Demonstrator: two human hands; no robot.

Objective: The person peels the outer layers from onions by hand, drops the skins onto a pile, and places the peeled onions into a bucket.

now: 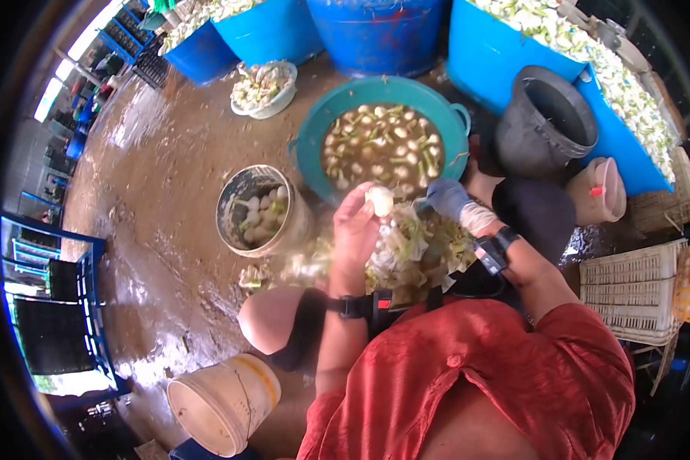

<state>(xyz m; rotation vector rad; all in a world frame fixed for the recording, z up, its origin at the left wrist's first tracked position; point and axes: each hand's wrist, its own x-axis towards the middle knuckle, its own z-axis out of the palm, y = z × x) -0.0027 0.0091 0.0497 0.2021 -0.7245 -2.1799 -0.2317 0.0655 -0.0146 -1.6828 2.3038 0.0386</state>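
Note:
My left hand (354, 230) holds a small pale peeled bulb (380, 200) up at its fingertips. My right hand (454, 201), in a blue glove with white wrapping at the wrist, is right beside the bulb; whether it grips a tool I cannot tell. Below both hands lies a heap of pale green trimmings (406, 249) on my lap. Just beyond stands a teal basin (308, 146) of brownish water with several peeled bulbs floating in it.
A grey bucket (234, 199) with peeled pieces stands to the left, a white bowl (284, 100) farther back. Blue tubs (483, 54) of vegetables line the far side. A black bucket (544, 123), white crate (629, 291) and cream bucket (230, 383) surround me on wet floor.

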